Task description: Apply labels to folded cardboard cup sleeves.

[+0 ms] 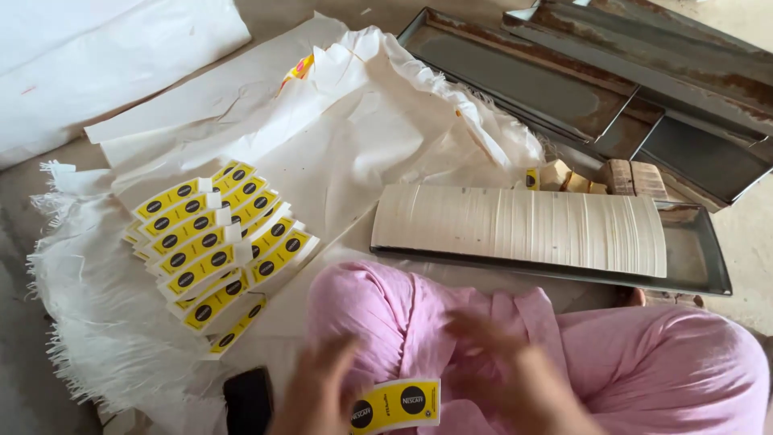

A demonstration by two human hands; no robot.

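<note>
— Yellow label (396, 405) with dark round marks: where is it?

— Low in the view, over the pink-clad lap (483, 338), between the two hands.

— Who holds it?

— The left hand (318, 395) touches its left end. The right hand (515, 370) is beside it. Both are blurred; I cannot tell how the fingers are set.

— And around?

— A fanned pile of yellow labels (217, 250) lies on white cloth (354, 137) to the left. A long stack of white sheets (523, 225) sits in a metal tray (700, 274) ahead. A black phone (248, 400) lies near the left hand.

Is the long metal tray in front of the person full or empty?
Nearly full. The long metal tray holds a dense row of white sheets standing on edge along most of its length; only its right end is bare.
</note>
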